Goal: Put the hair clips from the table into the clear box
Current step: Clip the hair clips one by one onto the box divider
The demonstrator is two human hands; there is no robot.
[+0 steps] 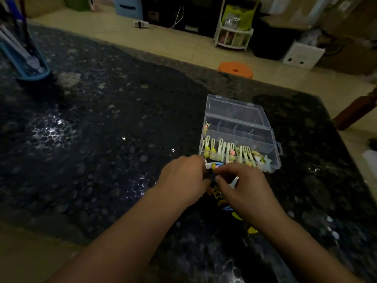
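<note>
A clear plastic box [263, 127] stands open on the dark stone table [102, 129], its lid tipped back. Several pale yellow hair clips [230, 149] lie in a row in its front compartment. Just in front of the box, my left hand [183, 176] and my right hand [242, 188] meet, fingers pinched together on a small hair clip [214, 166] with white, yellow and blue parts. Under my right hand lies a dark card with yellow shapes [220, 198], holding more clips; my hands partly hide it.
A blue holder [26, 58] with long items leans at the table's far left. Beyond the table's far edge stand an orange stool [235, 69], a white rack [234, 37] and a white bin [302, 56] on the tiled floor. The room is dim.
</note>
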